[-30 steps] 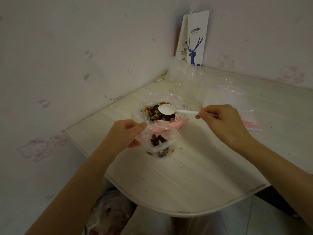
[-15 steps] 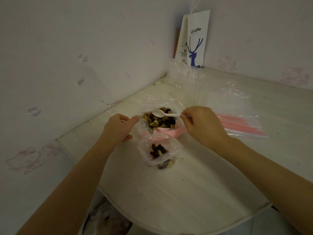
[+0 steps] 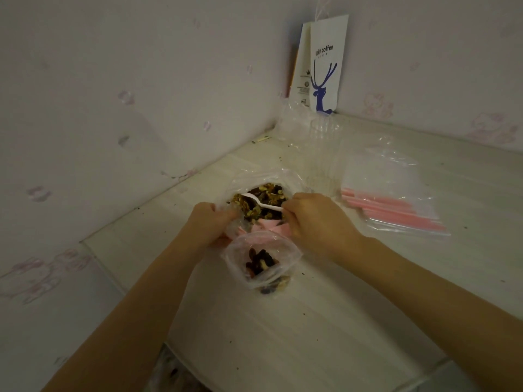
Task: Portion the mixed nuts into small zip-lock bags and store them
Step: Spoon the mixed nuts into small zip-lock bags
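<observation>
Right hand (image 3: pixel 314 219) bent over the big bag (image 3: pixel 263 179), fingers pinching the spoon (image 3: pixel 256 201) in the nuts (image 3: pixel 260 202), left hand (image 3: pixel 209 224) gripping the small bag (image 3: pixel 263 261), both forearms above the counter (image 3: pixel 311 321)

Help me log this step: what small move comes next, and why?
Probably lift a spoonful and tip it into the small bag. The right hand holds the white spoon with its bowl in the nuts of the large bag; the left hand grips the open, partly filled small bag.
</observation>
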